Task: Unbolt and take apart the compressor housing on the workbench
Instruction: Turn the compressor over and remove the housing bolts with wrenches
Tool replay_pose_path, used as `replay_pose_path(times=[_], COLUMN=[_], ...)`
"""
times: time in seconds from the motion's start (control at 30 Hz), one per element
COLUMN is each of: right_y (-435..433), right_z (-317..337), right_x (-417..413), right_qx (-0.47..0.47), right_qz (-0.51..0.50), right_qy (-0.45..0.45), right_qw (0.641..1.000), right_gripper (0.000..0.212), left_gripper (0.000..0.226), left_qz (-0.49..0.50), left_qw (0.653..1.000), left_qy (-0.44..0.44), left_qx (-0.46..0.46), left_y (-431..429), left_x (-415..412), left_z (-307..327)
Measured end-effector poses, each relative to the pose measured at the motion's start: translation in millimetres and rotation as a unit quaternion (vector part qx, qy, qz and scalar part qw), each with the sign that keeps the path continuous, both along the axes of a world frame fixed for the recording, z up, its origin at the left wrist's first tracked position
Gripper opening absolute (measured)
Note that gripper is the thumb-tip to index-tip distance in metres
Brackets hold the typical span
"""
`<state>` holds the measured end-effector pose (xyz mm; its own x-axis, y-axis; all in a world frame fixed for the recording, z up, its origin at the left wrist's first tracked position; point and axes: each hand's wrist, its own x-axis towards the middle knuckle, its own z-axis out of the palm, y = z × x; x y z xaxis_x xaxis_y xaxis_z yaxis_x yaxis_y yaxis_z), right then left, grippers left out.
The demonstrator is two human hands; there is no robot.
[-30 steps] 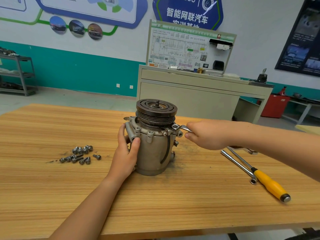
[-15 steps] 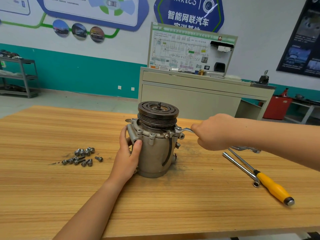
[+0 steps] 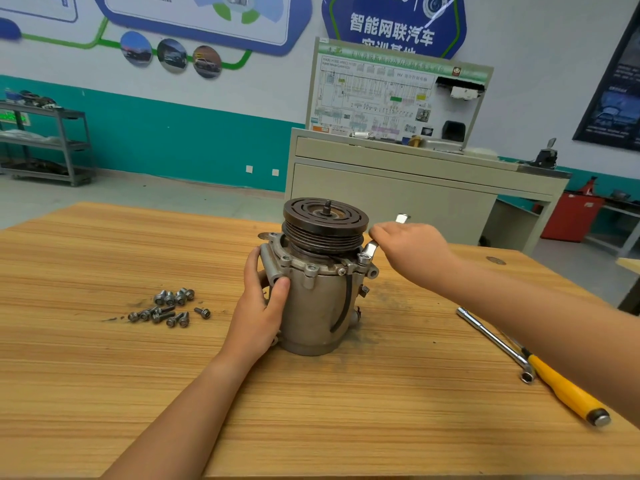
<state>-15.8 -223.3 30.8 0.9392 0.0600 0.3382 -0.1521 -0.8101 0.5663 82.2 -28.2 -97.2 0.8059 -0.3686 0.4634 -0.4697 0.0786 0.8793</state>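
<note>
The compressor (image 3: 318,306) stands upright near the middle of the workbench (image 3: 104,375), with its dark grooved pulley (image 3: 325,220) on top. Your left hand (image 3: 261,306) grasps its left side: the thumb lies across the front of the grey body and the fingers wrap round behind the flange. Your right hand (image 3: 412,251) is closed over the shaft of a wrench (image 3: 370,249), just to the right of the pulley. The tool's lower end sits on a bolt (image 3: 363,260) at the right edge of the flange, and its upper end pokes out above your knuckles. A heap of loose bolts (image 3: 169,306) lies on the wood to the left of the compressor, well apart from it. To the right, partly under your right forearm, lie a slim metal bar (image 3: 491,341) and a driver with a yellow handle (image 3: 568,396), close together. Behind the bench stands a beige cabinet (image 3: 398,195) with a wiring board (image 3: 391,95) on top.
</note>
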Motion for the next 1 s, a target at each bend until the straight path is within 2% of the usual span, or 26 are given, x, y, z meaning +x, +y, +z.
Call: replay_pose_path(times=[0.1, 0.17, 0.23, 0.27, 0.4, 0.5, 0.6, 0.83, 1.0], right_y=[-1, -2, 0, 3, 17, 25, 28, 38, 60], right_z=[-1, 2, 6, 7, 1, -6, -9, -6, 1], right_x=[2, -5, -17, -25, -68, -89, -92, -71, -68], right_qx=[0.023, 0.143, 0.286, 0.311, 0.202, 0.182, 0.164, 0.165, 0.069], right_qz=[0.01, 0.001, 0.016, 0.027, 0.103, 0.031, -0.033, -0.072, -0.115], right_qy=[-0.025, -0.107, -0.185, -0.199, -0.182, -0.095, -0.071, -0.043, 0.003], right_qw=[0.999, 0.984, 0.94, 0.929, 0.957, 0.978, 0.983, 0.983, 0.991], right_gripper=[0.027, 0.026, 0.032, 0.034, 0.026, 0.04, 0.05, 0.052, 0.048], left_gripper=[0.079, 0.077, 0.077, 0.077, 0.076, 0.075, 0.075, 0.077, 0.073], left_qz=[0.002, 0.004, 0.004, 0.003, 0.002, 0.001, 0.002, -0.013, -0.015], left_qw=[1.0, 1.0, 1.0, 1.0, 1.0, 1.0, 1.0, 1.0, 1.0], left_qy=[-0.002, -0.007, -0.007, -0.006, 0.002, 0.004, 0.005, 0.003, 0.005], left_qx=[0.003, 0.001, 0.003, 0.003, 0.005, 0.006, 0.001, -0.014, -0.015], left_y=[0, 0, 0, -1, 0, 0, 0, 2, 1], left_x=[0, 0, 0, 0, 0, -1, -2, -5, -6], left_z=[0, 0, 0, 0, 0, 0, 1, 3, 4])
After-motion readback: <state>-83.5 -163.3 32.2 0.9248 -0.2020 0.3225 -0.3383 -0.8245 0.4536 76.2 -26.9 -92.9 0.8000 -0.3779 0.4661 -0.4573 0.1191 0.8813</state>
